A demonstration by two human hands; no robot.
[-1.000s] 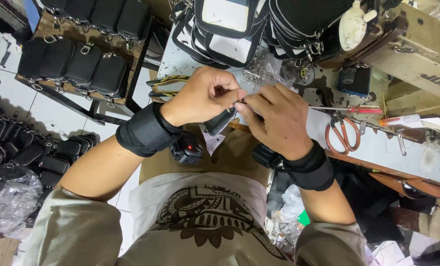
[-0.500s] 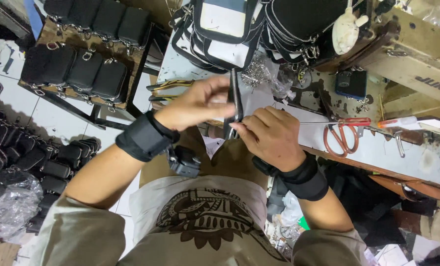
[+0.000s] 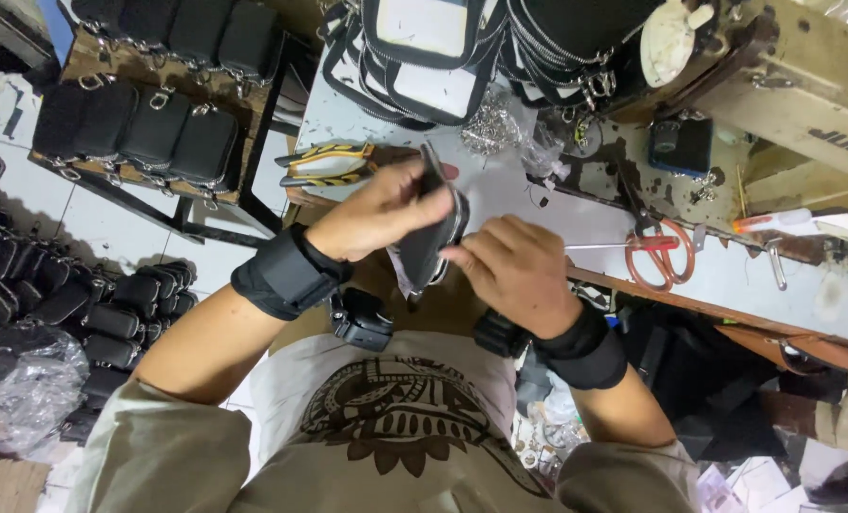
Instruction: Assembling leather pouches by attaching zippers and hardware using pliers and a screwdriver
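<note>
Over a cluttered sewing bench (image 3: 538, 204), I see my left hand (image 3: 371, 214) gripping the black pouch (image 3: 430, 233), long axis upright; my right hand (image 3: 514, 266) pinches its near-right edge.

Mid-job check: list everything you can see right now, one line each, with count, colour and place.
pouch: one, black, gripped between both hands
pliers: two, yellow-handled, table's left end
scissors: one, orange-handled, table, right of the hands
stacked bags: several, black and white, top centre
rack pouches: many, black, upper left
floor pouches: many, black, left
plastic bag: one, clear, lower left
sewing machine: one, beige, upper right
left hand: holds pouch
right hand: holds pouch
</note>
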